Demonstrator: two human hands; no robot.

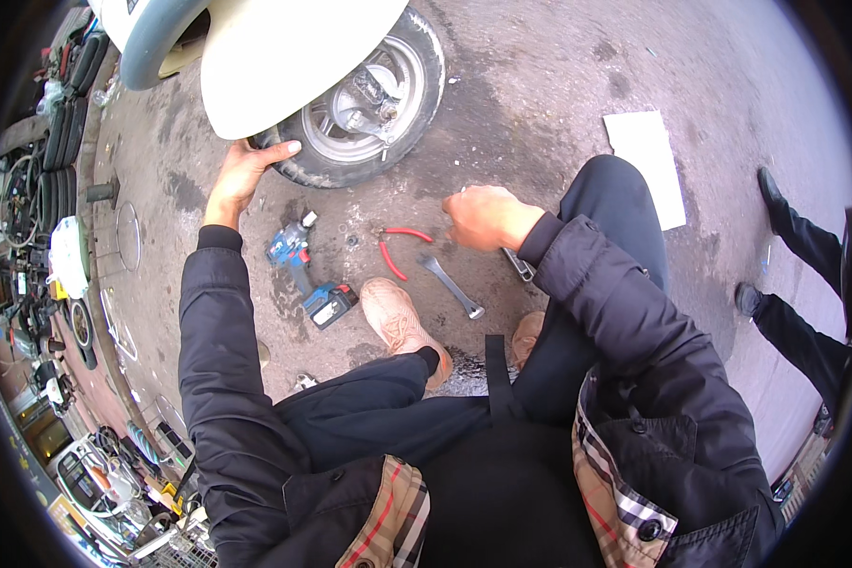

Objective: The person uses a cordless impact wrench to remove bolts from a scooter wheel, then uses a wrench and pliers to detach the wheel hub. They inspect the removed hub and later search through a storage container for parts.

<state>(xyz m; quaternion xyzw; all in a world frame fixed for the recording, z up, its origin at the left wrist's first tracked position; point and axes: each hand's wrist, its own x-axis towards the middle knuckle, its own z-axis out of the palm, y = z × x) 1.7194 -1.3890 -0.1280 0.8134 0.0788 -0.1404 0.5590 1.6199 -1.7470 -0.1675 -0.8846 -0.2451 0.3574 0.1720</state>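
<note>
My left hand (246,175) grips the left edge of a scooter wheel's tire (314,170), thumb on the rubber, beneath a white body panel (275,52). My right hand (483,213) is curled closed to the wheel's lower right; what it holds, if anything, is hidden. Below it lie red-handled pliers (398,235), a silver wrench (450,284) and another metal tool (523,267), partly covered by my arm. A blue cordless power tool (322,303) lies on its side left of my shoe (398,322), near a small metal part (352,240).
A white sheet (648,170) lies on the pavement (596,66) at upper right. Another person's dark-trousered legs (805,246) are at the right edge. Along the left are stacked black tires (57,151), bags (66,256) and assorted clutter (95,483). My bent right knee (615,185) rises beside my arm.
</note>
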